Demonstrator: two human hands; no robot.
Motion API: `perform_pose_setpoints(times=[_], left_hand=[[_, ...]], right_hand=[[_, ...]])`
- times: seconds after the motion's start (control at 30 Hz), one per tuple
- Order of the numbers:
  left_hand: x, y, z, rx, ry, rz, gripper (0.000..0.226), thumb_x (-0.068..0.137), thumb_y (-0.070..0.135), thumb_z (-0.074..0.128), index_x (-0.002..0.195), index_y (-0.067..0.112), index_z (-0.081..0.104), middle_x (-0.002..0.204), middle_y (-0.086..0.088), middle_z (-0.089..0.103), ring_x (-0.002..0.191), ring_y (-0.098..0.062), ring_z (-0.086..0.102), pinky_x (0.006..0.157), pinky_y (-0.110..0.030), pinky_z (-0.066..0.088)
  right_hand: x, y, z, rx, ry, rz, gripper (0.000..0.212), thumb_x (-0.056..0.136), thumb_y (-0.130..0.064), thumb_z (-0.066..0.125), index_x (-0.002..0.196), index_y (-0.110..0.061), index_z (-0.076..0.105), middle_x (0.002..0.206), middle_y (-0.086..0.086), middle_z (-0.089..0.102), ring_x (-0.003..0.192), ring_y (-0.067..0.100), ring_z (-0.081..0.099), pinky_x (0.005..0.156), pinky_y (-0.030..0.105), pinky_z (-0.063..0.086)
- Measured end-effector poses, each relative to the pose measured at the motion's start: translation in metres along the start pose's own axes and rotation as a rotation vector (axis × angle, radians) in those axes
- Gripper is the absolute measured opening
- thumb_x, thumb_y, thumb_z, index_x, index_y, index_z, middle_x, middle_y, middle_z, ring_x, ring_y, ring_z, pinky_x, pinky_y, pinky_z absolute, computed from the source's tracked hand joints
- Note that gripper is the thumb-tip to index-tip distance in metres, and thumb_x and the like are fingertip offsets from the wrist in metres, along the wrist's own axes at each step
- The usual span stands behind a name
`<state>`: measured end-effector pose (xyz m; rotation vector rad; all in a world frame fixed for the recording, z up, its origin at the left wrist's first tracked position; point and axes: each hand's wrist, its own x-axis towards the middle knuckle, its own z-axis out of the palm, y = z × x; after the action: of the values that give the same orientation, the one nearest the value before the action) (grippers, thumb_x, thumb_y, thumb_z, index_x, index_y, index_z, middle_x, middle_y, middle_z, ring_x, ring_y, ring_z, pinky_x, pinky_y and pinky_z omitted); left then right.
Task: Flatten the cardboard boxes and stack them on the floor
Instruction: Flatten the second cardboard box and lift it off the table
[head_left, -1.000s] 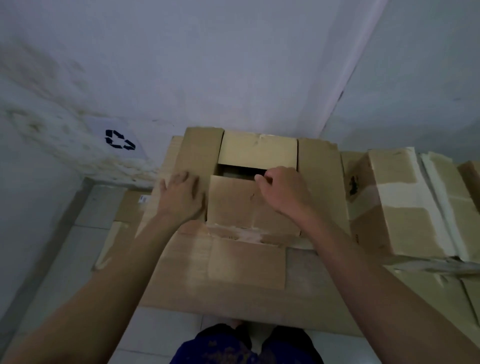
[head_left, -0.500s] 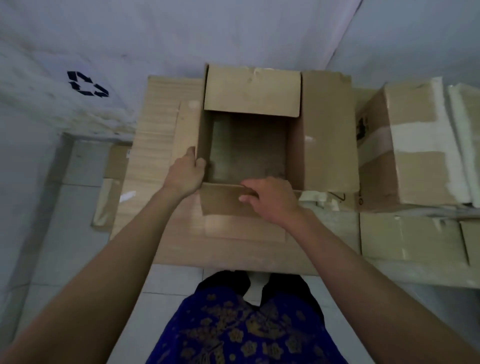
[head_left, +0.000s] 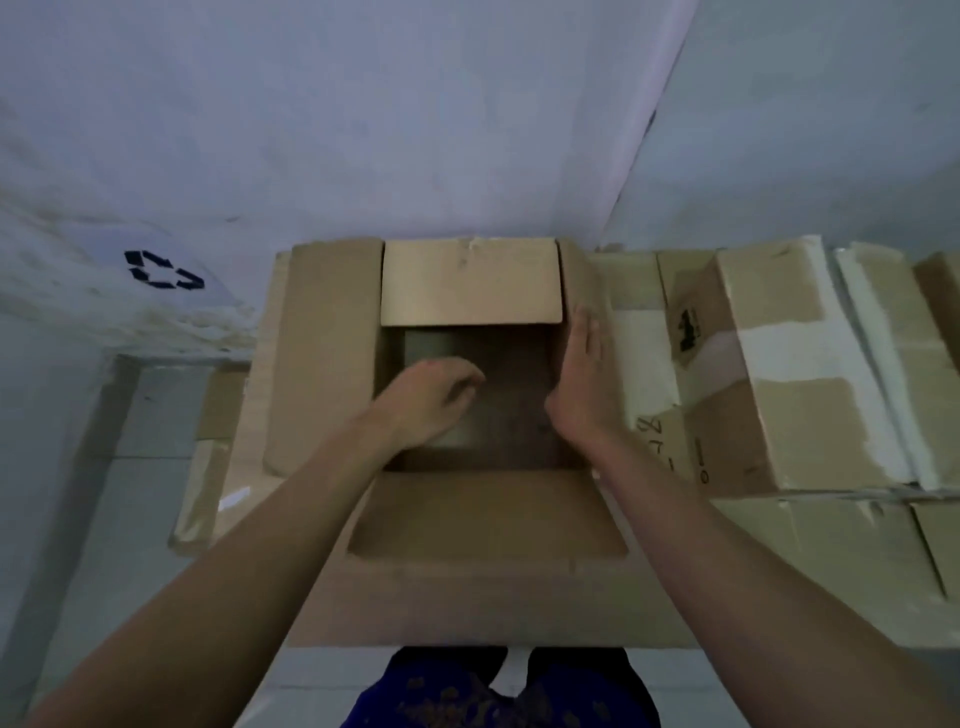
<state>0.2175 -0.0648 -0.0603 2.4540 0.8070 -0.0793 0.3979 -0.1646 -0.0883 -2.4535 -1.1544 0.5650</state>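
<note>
The open box (head_left: 470, 395) stands near the wall corner on flattened cardboard (head_left: 467, 597), its four flaps splayed outward. The left hand (head_left: 428, 402) reaches down inside, fingers loosely curled and gripping nothing. The right hand (head_left: 582, 379) lies flat and open against the inner right wall. Pushing that wall rightward would likely jam it against the taped box (head_left: 779, 364) just beside it, buckling the panel rather than collapsing the box cleanly.
</note>
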Motion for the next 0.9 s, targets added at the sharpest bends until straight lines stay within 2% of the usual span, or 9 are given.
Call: perform_pose_setpoints(times=[0.1,0.2,0.33,0.43,0.57,0.67,0.73,0.83,0.9], left_hand=[[0.023,-0.002,0.001,0.181,0.079,-0.015,0.056,0.099,0.024,0.045,0.153,0.017,0.031,0.161,-0.003,0.025,0.15,-0.022,0.018,0.122,-0.037,0.011],[0.037,0.002,-0.014,0.318,0.332,0.076,0.065,0.093,0.022,0.047,0.153,0.01,0.027,0.165,-0.008,0.006,0.152,-0.025,-0.003,0.121,-0.052,0.009],[0.081,0.002,-0.037,0.376,0.299,-0.041,0.078,0.089,0.026,0.048,0.157,0.013,0.011,0.164,-0.009,-0.013,0.15,-0.028,-0.018,0.119,-0.06,-0.001],[0.122,-0.003,-0.048,0.348,0.139,-0.166,0.08,0.09,0.028,0.049,0.157,0.016,0.006,0.164,-0.006,-0.012,0.15,-0.029,-0.015,0.116,-0.065,-0.004],[0.152,-0.009,-0.041,0.291,0.006,-0.274,0.076,0.089,0.023,0.052,0.154,0.018,0.013,0.159,-0.009,0.017,0.149,-0.032,0.009,0.113,-0.07,-0.002],[0.158,-0.005,-0.038,0.261,-0.028,-0.299,0.077,0.09,0.026,0.05,0.154,0.016,0.01,0.16,-0.011,0.014,0.149,-0.033,0.004,0.112,-0.069,-0.007],[0.155,0.0,-0.036,0.223,-0.037,-0.31,0.08,0.094,0.032,0.048,0.156,0.014,0.001,0.164,-0.01,-0.004,0.15,-0.03,-0.012,0.115,-0.062,-0.012],[0.132,0.022,-0.017,0.036,0.037,-0.299,0.079,0.101,0.042,0.041,0.157,0.01,-0.005,0.161,-0.013,-0.022,0.148,-0.03,-0.022,0.12,-0.049,-0.008],[0.105,0.05,0.011,-0.165,0.045,-0.296,0.08,0.1,0.052,0.038,0.157,0.01,0.001,0.163,-0.012,-0.014,0.151,-0.029,-0.012,0.121,-0.043,-0.001]], right_hand=[[-0.002,0.009,0.007,0.038,-0.004,-0.035,0.124,0.075,0.001,0.078,0.158,-0.02,-0.011,0.168,0.001,-0.004,0.154,0.024,0.004,0.122,0.044,0.024],[-0.001,0.012,0.006,0.086,-0.006,-0.052,0.124,0.072,-0.001,0.079,0.159,-0.019,-0.007,0.167,0.0,-0.003,0.154,0.022,0.006,0.123,0.043,0.022],[-0.003,0.013,0.007,0.078,0.001,-0.074,0.124,0.074,-0.003,0.079,0.159,-0.02,-0.009,0.167,0.0,-0.003,0.154,0.021,0.004,0.123,0.042,0.022],[-0.002,0.015,0.006,0.081,0.006,-0.085,0.125,0.074,-0.003,0.078,0.158,-0.022,-0.012,0.167,-0.002,-0.004,0.154,0.018,0.002,0.123,0.04,0.021],[0.0,0.014,0.007,0.123,-0.005,-0.057,0.125,0.075,-0.002,0.077,0.158,-0.026,-0.013,0.167,-0.008,-0.005,0.154,0.016,0.004,0.122,0.042,0.025],[0.002,0.013,0.008,0.145,-0.023,-0.023,0.119,0.077,-0.001,0.074,0.159,-0.026,-0.009,0.167,-0.007,-0.001,0.153,0.017,0.009,0.121,0.042,0.028],[0.0,0.007,0.004,0.282,0.024,-0.019,0.093,0.09,-0.009,0.064,0.16,-0.024,0.005,0.166,-0.007,0.012,0.151,0.014,0.016,0.121,0.038,0.026],[-0.008,0.002,-0.009,0.659,0.147,0.131,0.035,0.106,-0.035,0.042,0.138,-0.027,0.055,0.139,-0.008,0.055,0.129,0.011,0.049,0.104,0.027,0.041],[-0.011,0.021,-0.008,0.774,0.22,0.325,0.032,0.107,-0.036,0.038,0.113,-0.025,0.068,0.112,-0.006,0.067,0.108,0.014,0.061,0.088,0.027,0.048]])
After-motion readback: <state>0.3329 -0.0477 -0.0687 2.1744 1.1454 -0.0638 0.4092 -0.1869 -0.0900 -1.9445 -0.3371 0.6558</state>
